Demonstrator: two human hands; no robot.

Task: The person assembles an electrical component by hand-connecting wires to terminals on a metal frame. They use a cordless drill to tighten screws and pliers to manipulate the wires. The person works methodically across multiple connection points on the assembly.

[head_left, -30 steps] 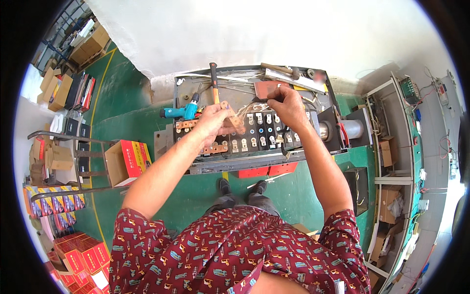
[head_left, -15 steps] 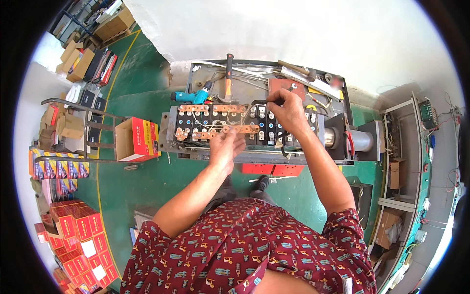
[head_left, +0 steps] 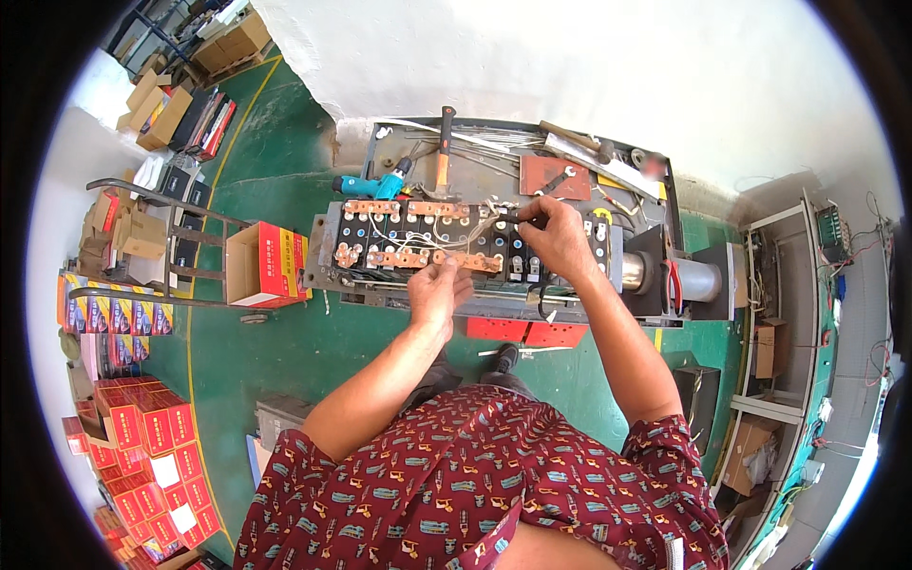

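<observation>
A long black block of battery-like cells [head_left: 518,264], with rows of terminals, lies across the bench in front of me. Copper bars [head_left: 436,209] join terminals along its far and near rows, with thin white wires [head_left: 404,235] looping over the left half. My left hand [head_left: 438,294] is at the near edge, its thumb and fingers closed on the left end of a near-row copper bar [head_left: 472,260]. Over the far row, right of the middle, my right hand [head_left: 560,239] pinches a short black rod-like thing [head_left: 514,218]. Its exact kind is unclear, partly hidden by the fingers.
Behind the block, a tray [head_left: 389,144] holds a teal power drill [head_left: 375,182], an upright-lying hammer [head_left: 444,157], a wrench [head_left: 555,182] on a brown plate, and metal rods. Red-handled pliers [head_left: 674,285] hang at the right. A hand truck [head_left: 171,247] and an open carton [head_left: 245,269] stand left.
My right hand has come slightly nearer with the black rod-like thing, which now lies lower over the far terminals. My left hand stays at the copper bar. The view has shifted slightly.
</observation>
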